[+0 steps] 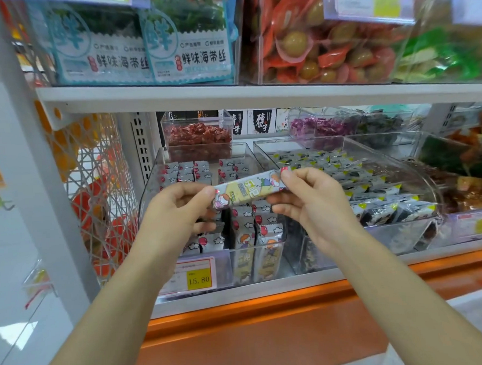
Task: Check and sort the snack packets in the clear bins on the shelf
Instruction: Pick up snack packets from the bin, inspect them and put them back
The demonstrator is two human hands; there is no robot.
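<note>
Long snack packet (250,190) pinched at each end, left hand (177,210) and right hand (305,201). Feels likely light, crinkly, slippery; end seams grip best.

There is just one camera, worn on the person's head. It faces the shelf (257,97) straight on and tips a little down, very near, so the bins (150,184) fill the middle. It sees wide, from the row above down to the orange base (243,349).
</note>
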